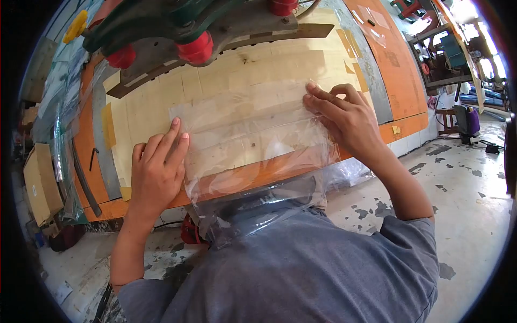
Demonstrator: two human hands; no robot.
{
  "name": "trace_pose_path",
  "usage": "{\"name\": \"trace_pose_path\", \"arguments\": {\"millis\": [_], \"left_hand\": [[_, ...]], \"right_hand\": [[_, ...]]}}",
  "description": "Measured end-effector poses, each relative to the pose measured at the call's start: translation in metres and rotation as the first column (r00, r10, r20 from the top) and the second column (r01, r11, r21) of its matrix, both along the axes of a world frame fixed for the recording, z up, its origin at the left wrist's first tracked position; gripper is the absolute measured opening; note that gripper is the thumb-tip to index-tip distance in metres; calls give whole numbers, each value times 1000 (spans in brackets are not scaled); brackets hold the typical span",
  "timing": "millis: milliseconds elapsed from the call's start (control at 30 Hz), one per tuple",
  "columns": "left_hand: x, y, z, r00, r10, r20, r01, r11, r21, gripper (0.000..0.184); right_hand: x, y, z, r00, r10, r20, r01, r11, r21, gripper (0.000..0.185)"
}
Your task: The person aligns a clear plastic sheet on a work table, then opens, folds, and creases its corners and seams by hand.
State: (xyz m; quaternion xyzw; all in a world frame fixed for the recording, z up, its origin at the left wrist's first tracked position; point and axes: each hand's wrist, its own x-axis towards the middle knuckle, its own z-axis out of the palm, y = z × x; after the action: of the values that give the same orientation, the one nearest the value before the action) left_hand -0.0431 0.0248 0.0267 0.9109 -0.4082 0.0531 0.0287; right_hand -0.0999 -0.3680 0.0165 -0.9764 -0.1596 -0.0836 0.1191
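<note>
A clear plastic sheet (258,132) lies over the pale yellow board (215,72) and drapes past the bench's front edge towards my lap. My left hand (159,164) rests at the sheet's left edge, fingers stretched out, with two fingertips on or beside the film. At the far right corner, my right hand (344,116) pinches the sheet between thumb and fingers. Creases and reflections run across the hanging part of the plastic.
Above the board stands a dark green machine head (156,27) with red knobs and a long metal bar (231,48). A hex key (93,158) lies on the orange bench (390,64) at left. A cardboard box (42,183) stands farther left.
</note>
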Motion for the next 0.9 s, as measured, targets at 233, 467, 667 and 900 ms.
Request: {"name": "trace_pose_path", "arguments": {"millis": [233, 467, 667, 900], "left_hand": [[-10, 9, -9, 986, 93, -136, -104, 992, -77, 52], [-13, 12, -16, 983, 138, -118, -154, 978, -138, 53], [-5, 19, -16, 968, 84, -236, -142, 961, -238, 53], [9, 33, -10, 962, -9, -274, -48, 978, -201, 54]], "right_hand": [[-4, 1, -12, 998, -53, 33, 49, 994, 93, 43], [-1, 2, -13, 996, -21, 87, 17, 999, 46, 39], [0, 7, -8, 998, -53, 29, 53, 999, 5, 36], [2, 4, -9, 999, -44, 5, 44, 999, -9, 34]]}}
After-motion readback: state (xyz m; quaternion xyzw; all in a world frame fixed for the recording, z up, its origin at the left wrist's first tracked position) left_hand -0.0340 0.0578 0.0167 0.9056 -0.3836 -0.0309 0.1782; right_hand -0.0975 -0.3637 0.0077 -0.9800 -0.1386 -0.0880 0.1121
